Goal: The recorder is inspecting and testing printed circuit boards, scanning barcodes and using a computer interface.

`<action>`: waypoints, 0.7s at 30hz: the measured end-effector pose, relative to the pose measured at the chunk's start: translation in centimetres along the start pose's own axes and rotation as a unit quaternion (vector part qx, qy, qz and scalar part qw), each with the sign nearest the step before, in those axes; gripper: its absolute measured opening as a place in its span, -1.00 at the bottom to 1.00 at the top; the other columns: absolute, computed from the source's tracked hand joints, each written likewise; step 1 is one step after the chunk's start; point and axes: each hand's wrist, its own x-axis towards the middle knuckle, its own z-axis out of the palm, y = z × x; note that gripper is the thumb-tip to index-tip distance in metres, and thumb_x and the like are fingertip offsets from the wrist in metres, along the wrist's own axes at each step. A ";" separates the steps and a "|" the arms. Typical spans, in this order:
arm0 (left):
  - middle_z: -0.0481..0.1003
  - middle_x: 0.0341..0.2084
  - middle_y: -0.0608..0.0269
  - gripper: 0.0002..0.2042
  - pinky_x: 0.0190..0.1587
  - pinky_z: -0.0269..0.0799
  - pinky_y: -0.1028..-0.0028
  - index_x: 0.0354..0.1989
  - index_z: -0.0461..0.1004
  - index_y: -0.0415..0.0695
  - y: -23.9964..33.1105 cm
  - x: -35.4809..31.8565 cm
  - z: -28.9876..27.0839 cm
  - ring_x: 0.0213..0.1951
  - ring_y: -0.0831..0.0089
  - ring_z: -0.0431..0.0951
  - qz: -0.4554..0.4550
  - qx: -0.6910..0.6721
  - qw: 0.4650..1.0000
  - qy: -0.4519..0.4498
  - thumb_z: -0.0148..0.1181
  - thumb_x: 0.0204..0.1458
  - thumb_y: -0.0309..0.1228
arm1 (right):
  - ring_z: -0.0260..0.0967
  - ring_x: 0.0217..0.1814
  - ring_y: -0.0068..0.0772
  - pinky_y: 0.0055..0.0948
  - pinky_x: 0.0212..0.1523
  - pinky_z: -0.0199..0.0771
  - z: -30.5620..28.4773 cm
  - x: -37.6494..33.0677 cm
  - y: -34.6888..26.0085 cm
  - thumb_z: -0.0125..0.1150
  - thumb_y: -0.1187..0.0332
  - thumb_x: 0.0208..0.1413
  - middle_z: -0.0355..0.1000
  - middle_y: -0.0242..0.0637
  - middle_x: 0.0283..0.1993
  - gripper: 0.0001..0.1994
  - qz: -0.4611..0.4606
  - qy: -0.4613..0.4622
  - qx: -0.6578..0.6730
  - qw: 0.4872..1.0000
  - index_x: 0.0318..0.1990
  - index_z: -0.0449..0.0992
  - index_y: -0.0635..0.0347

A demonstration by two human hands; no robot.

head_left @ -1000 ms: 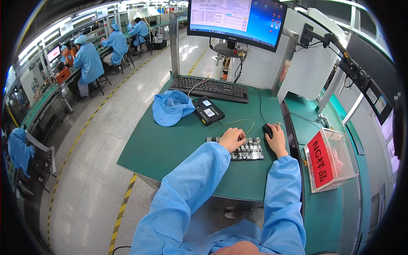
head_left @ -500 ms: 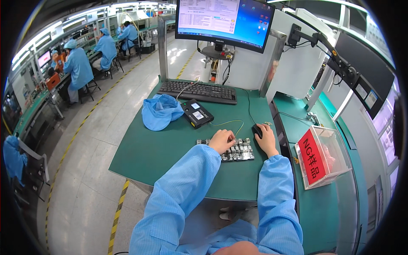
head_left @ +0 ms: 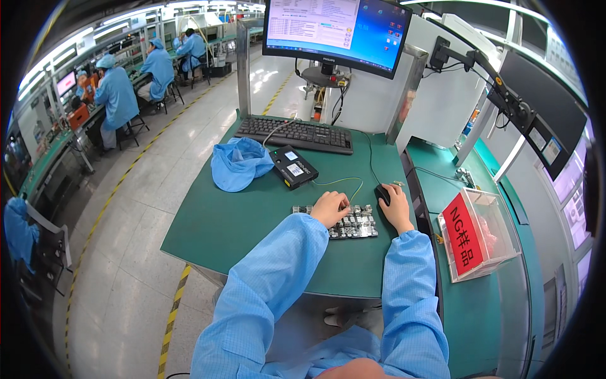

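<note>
Hands at centre frame, both down on the green table (head_left: 252, 221). Left hand (head_left: 330, 208) sits loosely curled, fingers bent down onto the left part of the circuit board (head_left: 353, 224); touching it, not clearly gripping. Right hand (head_left: 396, 208) is cupped over the black mouse (head_left: 382, 193), palm on top, fingers draped over the front; only the mouse's left edge shows. Mouse lies just right of the board's upper corner.

Board: one, flat on the table at centre, studded with small grey components, its left end partly hidden under the left hand. Cannot tell the component count.

Counts on this bench:
- one black keyboard (head_left: 294, 134), upper centre, behind the board
- one lit monitor (head_left: 338, 28), top centre, on a stand
- one second screen (head_left: 543, 120) on an arm, upper right, seen edge-on
- one small black box device (head_left: 293, 167) with a pale label, between keyboard and board
- one blue cloth cap (head_left: 238, 163), crumpled, left of the black box and touching it
- one clear plastic bin (head_left: 480, 234) with a red label, right of the frame, on the adjoining surface
- one thin yellow-green wire (head_left: 344, 181) running from the black box toward the board

Upper left: four people in blue coats (head_left: 117, 95) seated at other benches, well apart from this one.
</note>
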 end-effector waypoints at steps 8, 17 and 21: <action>0.44 -0.42 0.22 -0.84 -0.11 0.30 0.30 -0.38 0.44 -0.11 0.0 0.0 0.1 -0.22 0.23 0.38 0.003 -0.020 1.000 0.016 0.21 -0.04 -0.31 | 0.29 0.02 -0.05 -0.20 0.02 0.35 0.2 0.0 0.3 0.24 0.34 -0.10 0.30 -0.20 0.05 -0.56 -0.019 0.026 -0.003 0.999 0.03 0.40 0.03; 0.44 -0.41 0.22 -0.84 -0.10 0.30 0.31 -0.37 0.44 -0.11 0.1 -0.1 0.1 -0.21 0.22 0.38 -0.002 -0.022 1.000 0.017 0.20 -0.03 -0.32 | 0.28 0.03 -0.05 -0.21 0.03 0.34 0.3 0.1 0.3 0.24 0.35 -0.10 0.30 -0.20 0.05 -0.56 -0.024 0.022 0.008 0.999 0.03 0.40 0.02; 0.44 -0.40 0.21 -0.84 -0.09 0.31 0.30 -0.35 0.44 -0.11 0.1 0.0 0.2 -0.21 0.22 0.37 0.004 -0.018 1.000 0.018 0.21 -0.03 -0.32 | 0.28 0.03 -0.05 -0.20 0.03 0.34 0.4 0.0 0.7 0.24 0.34 -0.10 0.30 -0.20 0.05 -0.55 -0.016 0.020 0.001 1.000 0.03 0.40 0.02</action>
